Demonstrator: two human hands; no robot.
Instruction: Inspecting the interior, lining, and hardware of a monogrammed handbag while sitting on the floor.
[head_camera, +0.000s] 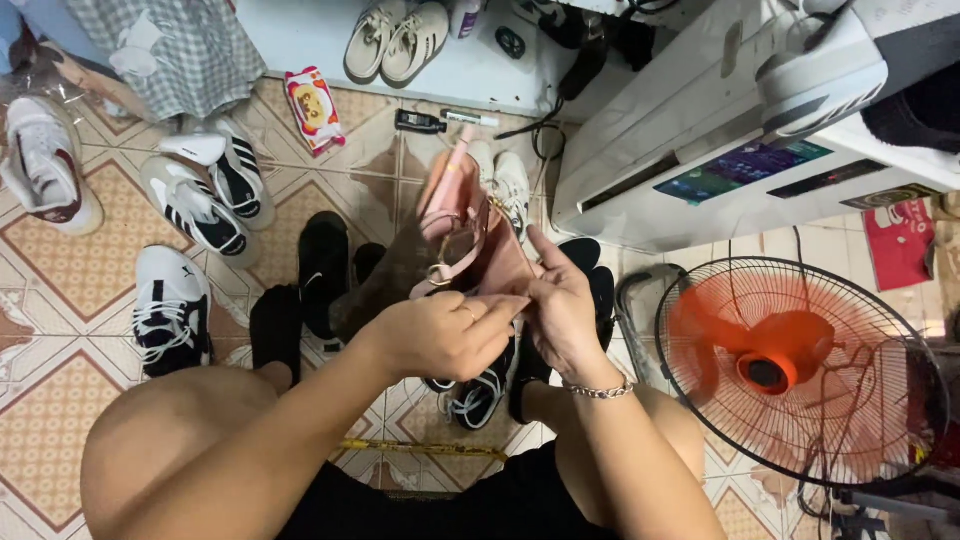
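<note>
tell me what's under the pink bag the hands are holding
Under the pink bag, black shoes and a white sneaker show on the tiled floor. The bag and both hands cover whatever lies directly below.

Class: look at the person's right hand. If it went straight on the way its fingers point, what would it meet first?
The right hand points up-left into the pink leather bag with a gold ring, which it already touches; beyond, probably the white sneaker, though depth is unclear.

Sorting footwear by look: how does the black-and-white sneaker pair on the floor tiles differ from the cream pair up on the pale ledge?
The black-and-white sneaker pair has dark side panels and lies angled on the floor tiles; the cream pair is plain, side by side on the pale ledge. Both are laced.
</note>
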